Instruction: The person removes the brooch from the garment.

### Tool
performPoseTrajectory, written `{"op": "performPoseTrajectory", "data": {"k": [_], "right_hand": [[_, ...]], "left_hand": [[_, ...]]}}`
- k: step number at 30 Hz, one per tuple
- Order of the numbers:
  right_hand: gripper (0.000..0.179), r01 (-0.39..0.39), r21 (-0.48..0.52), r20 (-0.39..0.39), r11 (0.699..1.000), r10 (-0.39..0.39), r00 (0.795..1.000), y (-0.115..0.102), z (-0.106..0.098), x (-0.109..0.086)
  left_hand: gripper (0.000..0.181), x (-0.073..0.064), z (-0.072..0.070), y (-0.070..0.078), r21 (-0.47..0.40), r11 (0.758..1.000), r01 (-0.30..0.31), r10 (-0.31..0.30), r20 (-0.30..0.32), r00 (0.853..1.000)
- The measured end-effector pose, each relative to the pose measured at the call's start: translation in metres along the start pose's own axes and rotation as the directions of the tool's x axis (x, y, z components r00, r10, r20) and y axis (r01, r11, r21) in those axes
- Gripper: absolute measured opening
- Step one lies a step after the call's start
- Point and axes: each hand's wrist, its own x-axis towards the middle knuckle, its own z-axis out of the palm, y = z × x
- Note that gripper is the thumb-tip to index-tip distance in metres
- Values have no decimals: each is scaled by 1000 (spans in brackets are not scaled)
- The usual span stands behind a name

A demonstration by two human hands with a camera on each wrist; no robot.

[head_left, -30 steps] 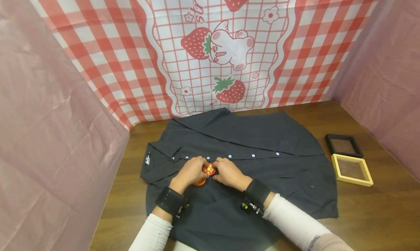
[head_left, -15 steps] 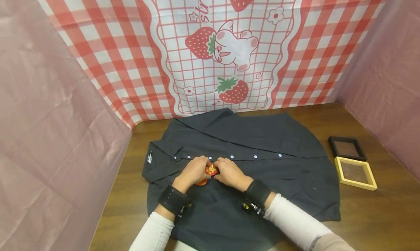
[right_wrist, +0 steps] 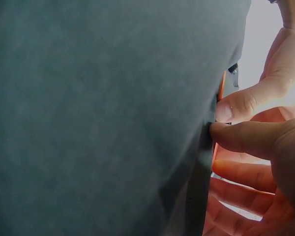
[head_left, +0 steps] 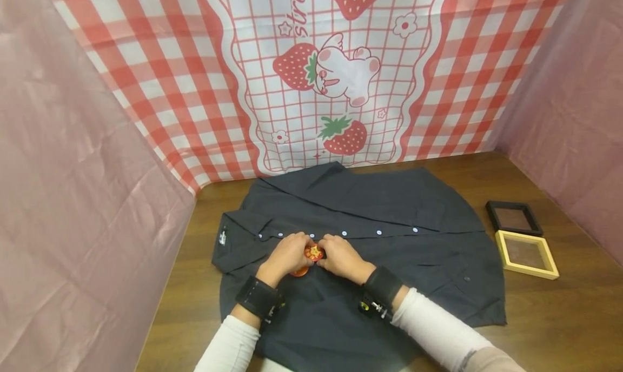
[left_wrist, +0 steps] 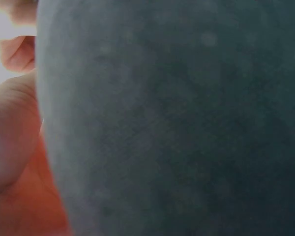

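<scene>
A dark grey button-up shirt (head_left: 336, 312) lies spread on the table, collar to the left. At its middle, just below the row of white buttons, my left hand (head_left: 286, 257) and right hand (head_left: 343, 257) pinch a small round red badge (head_left: 315, 252) with a yellow design from both sides. A round orange badge (head_left: 300, 272) lies on the shirt, partly hidden under the left hand. Shirt cloth (left_wrist: 172, 118) fills most of the left wrist view. In the right wrist view, fingertips (right_wrist: 231, 110) press against the cloth by a thin orange edge.
Toward the table's right side lie a black square frame (head_left: 514, 219) and a yellow one (head_left: 527, 254), touching. A red-and-white checked cloth (head_left: 190, 118) hangs behind, and pink curtains (head_left: 97, 172) close both sides.
Both hands stay at the red badge, with only slight finger motion and a small turn of the badge. The head view has shifted slightly.
</scene>
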Motion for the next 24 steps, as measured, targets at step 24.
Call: {"op": "performPoseTrajectory", "data": {"k": [24], "right_hand": [[23,-51,89,-3,995,52,999,-1,-1,0]], "left_hand": [[24,-1,-4,-14,-154,986,-58,61,20,998]]}}
